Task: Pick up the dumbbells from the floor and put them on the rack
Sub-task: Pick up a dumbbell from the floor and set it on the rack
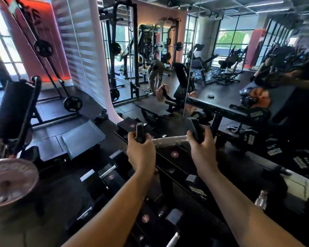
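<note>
Both hands on one dumbbell [169, 139], held crosswise at the far end of the dumbbell rack [177, 157], right in front of the wall mirror [221, 59]. My left hand [141, 154] is wrapped around the left head, fingers curled over its top edge; my right hand [202, 150] is clamped on the right head the same way. Knurled chrome handle runs between them, bare, nobody gripping it. Dumbbell is off the floor and looks just above the rack's upper tier, not seated yet as far as I can tell.

Step in hand, my read: lower it into an open slot. Racked dumbbells [112, 175] with pink number tags sit along the tiers nearer me, so the free spot is probably at this far end.

To do it well:
- Keep the handle level, both heads coming down together, so one end doesn't drop and roll.
- Line the heads up with the rails before letting weight go; motion blur hides the exact slot edges, so I'd go slow.
- Fingers are over the head tops and sides, so watch for a pinch between head and rail or the neighbouring dumbbell. Slide fingers up as it seats.
- Don't push forward into the mirror.
- Release only once weight is fully on the rack.

A water bottle [260, 199] stands low on the right, clear of the path.
</note>
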### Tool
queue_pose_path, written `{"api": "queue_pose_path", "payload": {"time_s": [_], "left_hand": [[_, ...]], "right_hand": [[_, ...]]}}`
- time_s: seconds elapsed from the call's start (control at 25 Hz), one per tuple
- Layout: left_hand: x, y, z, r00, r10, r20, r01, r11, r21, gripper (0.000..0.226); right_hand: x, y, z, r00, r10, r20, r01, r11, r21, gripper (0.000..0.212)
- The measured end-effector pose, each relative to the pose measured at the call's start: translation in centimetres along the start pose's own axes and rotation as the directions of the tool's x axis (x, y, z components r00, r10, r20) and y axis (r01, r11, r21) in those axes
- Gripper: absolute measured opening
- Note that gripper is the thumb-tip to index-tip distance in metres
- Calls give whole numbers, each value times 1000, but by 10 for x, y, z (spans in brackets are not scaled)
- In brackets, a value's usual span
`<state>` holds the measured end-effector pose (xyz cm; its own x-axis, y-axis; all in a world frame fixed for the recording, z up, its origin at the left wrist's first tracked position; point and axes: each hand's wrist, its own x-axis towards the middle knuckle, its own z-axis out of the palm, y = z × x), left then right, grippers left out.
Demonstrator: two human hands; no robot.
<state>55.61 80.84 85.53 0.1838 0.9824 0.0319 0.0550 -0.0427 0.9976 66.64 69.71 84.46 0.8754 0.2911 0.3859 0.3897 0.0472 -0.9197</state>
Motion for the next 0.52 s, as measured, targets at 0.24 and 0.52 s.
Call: {"api": "queue_pose_path", "payload": {"time_s": [0.24, 0.52], "left_hand": [[190, -31, 65, 998, -50, -30, 50, 999, 2, 14], [359, -86, 120, 989, -110, -100, 98, 989, -112, 39]], "right_hand": [[125, 73, 146, 997, 52, 48, -53, 999, 7, 14], [257, 152, 295, 974, 54, 220, -43, 997, -58, 19]]}}
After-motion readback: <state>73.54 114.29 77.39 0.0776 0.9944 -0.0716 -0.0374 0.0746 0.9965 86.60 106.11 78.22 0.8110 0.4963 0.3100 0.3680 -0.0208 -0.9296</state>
